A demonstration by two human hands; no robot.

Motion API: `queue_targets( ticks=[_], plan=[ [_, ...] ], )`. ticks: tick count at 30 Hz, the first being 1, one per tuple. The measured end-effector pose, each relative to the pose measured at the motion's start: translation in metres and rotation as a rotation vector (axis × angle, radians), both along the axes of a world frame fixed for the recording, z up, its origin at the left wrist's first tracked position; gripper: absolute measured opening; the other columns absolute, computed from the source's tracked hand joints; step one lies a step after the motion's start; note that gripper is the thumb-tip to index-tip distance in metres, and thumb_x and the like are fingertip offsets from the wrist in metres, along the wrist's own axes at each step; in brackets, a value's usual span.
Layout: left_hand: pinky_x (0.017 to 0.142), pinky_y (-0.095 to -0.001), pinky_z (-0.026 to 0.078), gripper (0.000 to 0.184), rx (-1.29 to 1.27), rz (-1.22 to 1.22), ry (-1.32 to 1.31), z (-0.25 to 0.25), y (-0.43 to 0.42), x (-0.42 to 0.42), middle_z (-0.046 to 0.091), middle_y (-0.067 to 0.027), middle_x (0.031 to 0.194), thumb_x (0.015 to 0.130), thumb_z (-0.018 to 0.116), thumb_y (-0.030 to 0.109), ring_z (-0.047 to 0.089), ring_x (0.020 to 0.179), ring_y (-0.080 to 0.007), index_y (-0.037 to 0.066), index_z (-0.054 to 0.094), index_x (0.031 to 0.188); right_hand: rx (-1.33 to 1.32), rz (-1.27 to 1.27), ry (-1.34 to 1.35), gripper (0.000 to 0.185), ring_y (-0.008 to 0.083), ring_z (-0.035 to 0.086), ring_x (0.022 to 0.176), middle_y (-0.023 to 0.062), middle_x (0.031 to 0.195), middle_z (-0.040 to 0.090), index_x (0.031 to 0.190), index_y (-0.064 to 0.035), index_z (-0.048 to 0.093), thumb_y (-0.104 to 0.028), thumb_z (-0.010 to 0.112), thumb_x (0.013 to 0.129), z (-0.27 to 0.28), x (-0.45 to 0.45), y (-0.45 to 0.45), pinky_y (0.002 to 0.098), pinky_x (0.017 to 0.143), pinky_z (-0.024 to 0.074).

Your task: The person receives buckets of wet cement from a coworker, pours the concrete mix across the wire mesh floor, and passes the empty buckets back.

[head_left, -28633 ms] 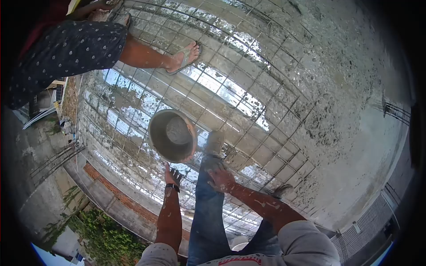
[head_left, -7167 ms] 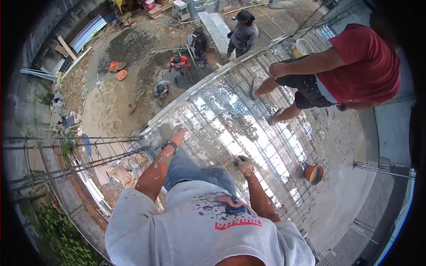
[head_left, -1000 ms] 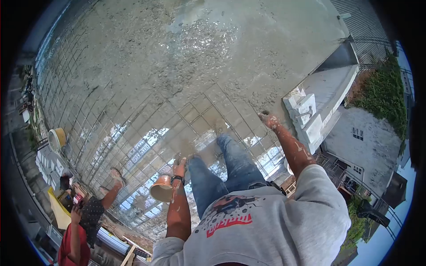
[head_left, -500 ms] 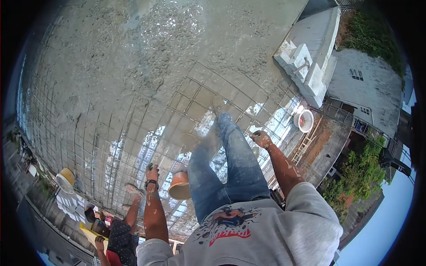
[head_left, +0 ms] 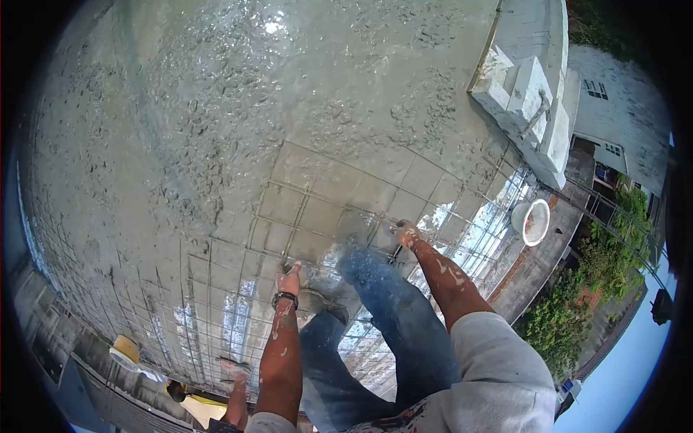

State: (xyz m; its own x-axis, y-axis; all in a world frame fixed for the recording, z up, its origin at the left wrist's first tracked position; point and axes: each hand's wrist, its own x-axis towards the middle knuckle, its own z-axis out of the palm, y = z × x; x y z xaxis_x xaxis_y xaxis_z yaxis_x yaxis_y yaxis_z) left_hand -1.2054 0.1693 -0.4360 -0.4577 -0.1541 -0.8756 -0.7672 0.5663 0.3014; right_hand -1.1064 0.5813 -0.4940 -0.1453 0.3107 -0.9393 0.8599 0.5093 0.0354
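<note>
The left hand, loosely curled, and the right hand, more closed, are over the mesh; whether either grips anything, I cannot tell. By the mesh's right edge, the white bucket contains something reddish, unclear. Near its lower-left edge is a yellow bucket, contents unclear.

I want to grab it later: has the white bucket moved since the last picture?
No, it seems not. Judged against the white blocks, the white bucket stands just off their lower end in the picture, as before; the whole view has shifted.
</note>
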Motion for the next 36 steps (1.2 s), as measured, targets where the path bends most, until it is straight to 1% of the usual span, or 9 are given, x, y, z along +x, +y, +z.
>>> queue_targets(
  ticks=[1,3,4,8,14,18,21,29,36],
  plan=[
    [0.106,-0.0456,0.031,0.086,-0.089,-0.077,-0.032,-0.043,0.007,-0.012,0.051,-0.0289,0.127,0.076,0.066,0.053,0.044,0.123,-0.0429,-0.003,0.04,0.136,0.055,0.052,-0.018,0.067,0.0325,0.051,0.121,0.019,0.131,0.051,0.13,-0.0065,0.052,-0.055,0.056,0.083,-0.02,-0.009,-0.009,0.0428,0.1,0.042],
    [0.105,-0.0442,0.033,0.087,-0.572,-0.134,0.198,-0.1,0.037,-0.034,0.051,-0.0302,0.127,0.076,0.063,0.059,0.046,0.122,-0.0426,-0.006,0.044,0.133,0.107,0.1,-0.125,0.076,0.0329,0.043,0.129,0.0167,0.142,0.04,0.136,-0.0079,0.044,-0.063,0.048,0.085,-0.04,-0.031,-0.012,0.0458,0.104,0.0383],
    [0.104,-0.0435,0.033,0.089,-0.816,-0.155,0.319,-0.118,0.048,-0.042,0.052,-0.0308,0.126,0.076,0.061,0.062,0.047,0.121,-0.0424,-0.007,0.047,0.131,0.059,0.128,-0.1,0.076,0.0331,0.044,0.128,0.0171,0.14,0.042,0.135,-0.0079,0.046,-0.065,0.046,0.084,-0.053,-0.029,-0.009,0.0456,0.104,0.0381],
    [0.104,-0.0437,0.034,0.096,-0.45,-0.141,-0.209,-0.151,0.057,-0.074,0.052,-0.0346,0.123,0.075,0.053,0.073,0.047,0.12,-0.0423,-0.014,0.055,0.117,-0.08,0.122,-0.074,0.079,0.0341,0.048,0.124,0.0185,0.131,0.052,0.129,-0.0073,0.053,-0.071,0.038,0.084,-0.083,-0.016,-0.003,0.0456,0.104,0.0377],
    [0.104,-0.0436,0.033,0.108,-0.439,-0.506,-0.218,-0.189,0.037,-0.06,0.051,-0.0358,0.123,0.079,0.039,0.079,0.044,0.123,-0.0437,-0.02,0.047,0.12,-0.064,0.015,0.002,0.08,0.0351,0.051,0.12,0.02,0.125,0.057,0.122,-0.0042,0.059,-0.072,0.036,0.085,-0.072,-0.004,-0.003,0.0479,0.103,0.0377],
    [0.111,-0.0411,0.025,0.115,-0.364,-0.439,-0.1,-0.207,0.018,-0.043,0.039,-0.0361,0.135,0.079,0.036,0.081,0.033,0.132,-0.0422,-0.021,0.029,0.132,0.009,0.015,0.082,0.079,0.0339,0.055,0.116,0.0187,0.118,0.061,0.111,-0.0054,0.066,-0.073,0.036,0.084,-0.074,-0.001,-0.007,0.0476,0.1,0.0393],
    [0.112,-0.0409,0.025,0.118,-0.381,-0.267,-0.048,-0.198,0.025,-0.033,0.037,-0.0357,0.136,0.075,0.039,0.083,0.033,0.132,-0.0421,-0.021,0.031,0.132,-0.033,0.037,0.104,0.083,0.0335,0.056,0.114,0.0174,0.117,0.062,0.109,-0.0058,0.067,-0.077,0.034,0.082,-0.077,0.004,-0.004,0.0477,0.1,0.0389],
    [0.108,-0.0439,0.029,0.115,-0.353,-0.366,-0.05,-0.155,0.024,-0.042,0.043,-0.036,0.131,0.073,0.037,0.084,0.039,0.128,-0.0434,-0.017,0.042,0.127,-0.057,0.031,0.16,0.095,0.0327,0.041,0.131,0.0157,0.139,0.046,0.133,-0.009,0.051,-0.083,0.028,0.078,-0.072,0.044,-0.012,0.0442,0.11,0.0299],
    [0.108,-0.0445,0.029,0.114,-0.314,-0.287,-0.047,-0.139,0.044,-0.048,0.04,-0.0368,0.133,0.075,0.032,0.085,0.038,0.128,-0.0447,-0.016,0.045,0.126,-0.083,-0.058,0.079,0.097,0.0331,0.033,0.136,0.0156,0.145,0.039,0.138,-0.0098,0.045,-0.083,0.028,0.077,-0.062,0.031,-0.011,0.044,0.113,0.0226]
  ],
)
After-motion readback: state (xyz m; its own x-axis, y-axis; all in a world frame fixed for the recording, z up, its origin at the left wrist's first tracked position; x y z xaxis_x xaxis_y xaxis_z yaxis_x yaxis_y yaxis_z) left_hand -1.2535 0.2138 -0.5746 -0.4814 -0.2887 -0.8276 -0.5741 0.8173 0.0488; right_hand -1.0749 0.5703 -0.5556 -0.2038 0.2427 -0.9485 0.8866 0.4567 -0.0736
